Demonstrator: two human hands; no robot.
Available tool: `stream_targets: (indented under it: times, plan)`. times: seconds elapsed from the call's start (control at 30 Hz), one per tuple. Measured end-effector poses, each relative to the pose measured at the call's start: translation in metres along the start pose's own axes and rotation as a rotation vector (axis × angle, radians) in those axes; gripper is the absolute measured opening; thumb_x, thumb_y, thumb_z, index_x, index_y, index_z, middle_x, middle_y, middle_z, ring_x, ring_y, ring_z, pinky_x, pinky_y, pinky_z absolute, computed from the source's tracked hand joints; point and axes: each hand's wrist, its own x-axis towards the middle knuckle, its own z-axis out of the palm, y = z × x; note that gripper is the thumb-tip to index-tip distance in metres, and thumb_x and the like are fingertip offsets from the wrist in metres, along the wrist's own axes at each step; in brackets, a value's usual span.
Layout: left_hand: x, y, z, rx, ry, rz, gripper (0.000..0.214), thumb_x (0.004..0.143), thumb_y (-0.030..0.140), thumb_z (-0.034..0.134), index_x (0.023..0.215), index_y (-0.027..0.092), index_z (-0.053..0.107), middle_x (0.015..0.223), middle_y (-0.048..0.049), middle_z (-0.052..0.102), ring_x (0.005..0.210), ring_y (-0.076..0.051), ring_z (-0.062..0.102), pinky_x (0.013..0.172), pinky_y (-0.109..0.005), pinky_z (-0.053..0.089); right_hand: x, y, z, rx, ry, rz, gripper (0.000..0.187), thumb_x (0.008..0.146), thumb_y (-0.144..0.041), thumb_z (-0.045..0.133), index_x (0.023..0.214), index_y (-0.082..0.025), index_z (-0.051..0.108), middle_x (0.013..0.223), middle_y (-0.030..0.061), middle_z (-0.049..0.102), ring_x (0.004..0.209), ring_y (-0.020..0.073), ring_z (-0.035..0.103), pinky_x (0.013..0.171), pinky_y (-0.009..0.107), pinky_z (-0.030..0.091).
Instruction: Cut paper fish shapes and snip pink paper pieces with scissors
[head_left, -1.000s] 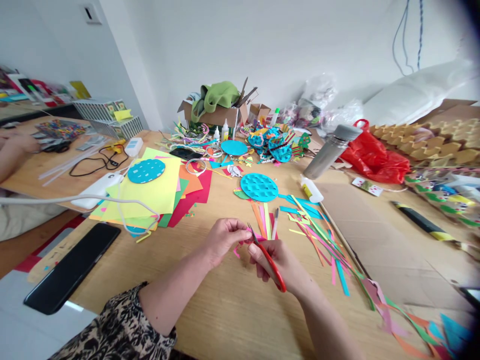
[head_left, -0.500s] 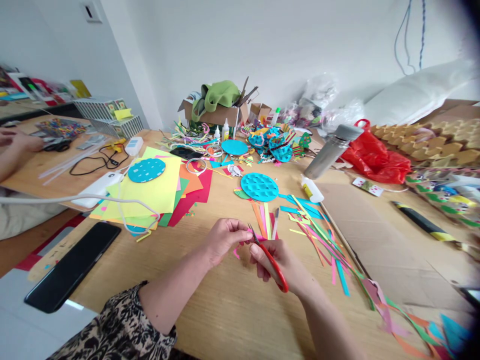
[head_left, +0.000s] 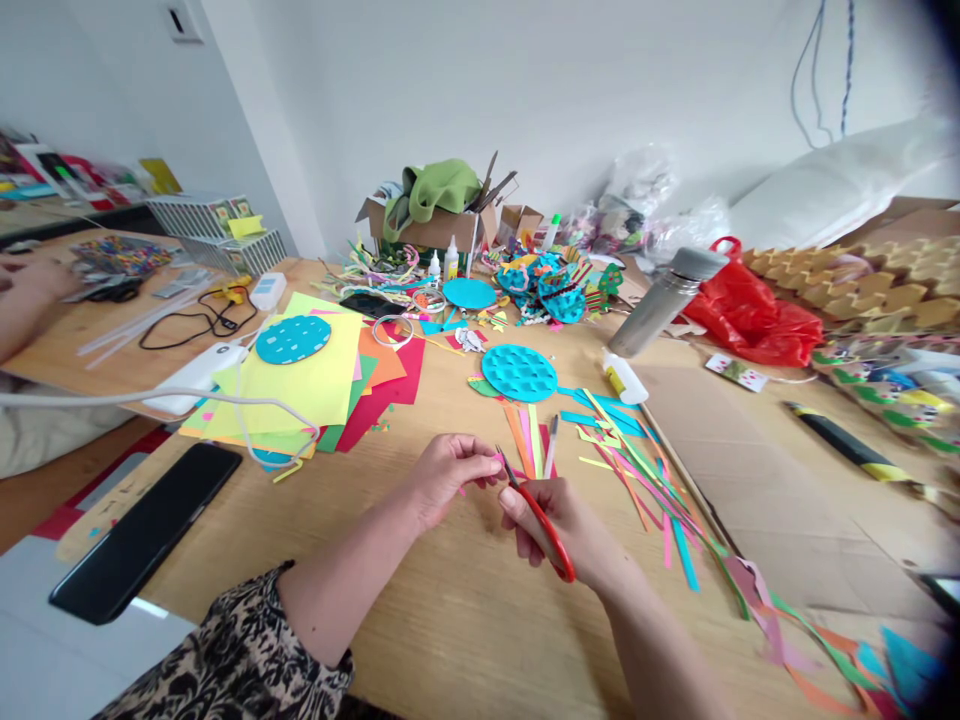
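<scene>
My right hand (head_left: 547,515) is wrapped round red-handled scissors (head_left: 546,528), whose tips point up and left toward my left fingers. Between the thumb and fingertips of my left hand (head_left: 455,475) is a small piece of pink paper (head_left: 498,461), mostly hidden by the fingers. The scissor blades lie right beside that paper; whether they touch it I cannot tell. Just beyond both hands are orange, pink and yellow paper strips (head_left: 534,440) and a pen (head_left: 553,445). Behind them rests a blue disc with raised bumps (head_left: 519,373).
Coloured paper sheets (head_left: 341,345) are stacked to the left, near a black phone (head_left: 146,530). Loose strips (head_left: 637,470), a glue bottle (head_left: 625,378), a grey flask (head_left: 660,305) and flat cardboard (head_left: 772,500) lie to the right. Another person's hand (head_left: 34,285) shows at far left.
The pink bit that hung below my left fingers no longer shows there. My left hand has shifted very slightly, while the scissors stay almost in place.
</scene>
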Motion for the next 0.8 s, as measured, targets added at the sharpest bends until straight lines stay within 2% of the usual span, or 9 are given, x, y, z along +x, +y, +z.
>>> stream_targets:
  times: [0.43,0.67,0.8]
  plan:
    - [-0.0017,0.0044,0.0035,-0.037,-0.024,-0.006,0.018,0.06,0.026,0.076,0.066,0.013,0.066,0.063,-0.0031,0.066,0.06,-0.013,0.057,0.064,-0.028,0.043,-0.0012,0.0006,-0.0004,-0.02,-0.012,-0.019,0.062,0.074,-0.077,0.052,0.061,-0.017,0.054,0.046,0.0018,0.057,0.038,0.0094,0.05,0.04,0.02,0.036]
    - [0.0005,0.0013,-0.0003,-0.043,-0.052,-0.019,0.016,0.064,0.026,0.074,0.068,0.013,0.067,0.065,-0.0039,0.066,0.061,-0.013,0.058,0.065,-0.028,0.043,-0.0011,0.001,-0.0004,-0.018,-0.019,-0.005,0.062,0.077,-0.076,0.051,0.061,-0.016,0.055,0.046,0.0018,0.058,0.038,0.0096,0.051,0.039,0.019,0.037]
    - [0.0,0.0024,0.0011,-0.047,-0.095,-0.016,0.019,0.067,0.03,0.071,0.066,0.012,0.066,0.064,-0.0036,0.064,0.06,-0.012,0.056,0.061,-0.025,0.04,-0.0009,0.0009,-0.0001,-0.013,-0.014,-0.005,0.06,0.078,-0.075,0.051,0.061,-0.017,0.054,0.046,0.0015,0.057,0.038,0.0099,0.052,0.039,0.02,0.036]
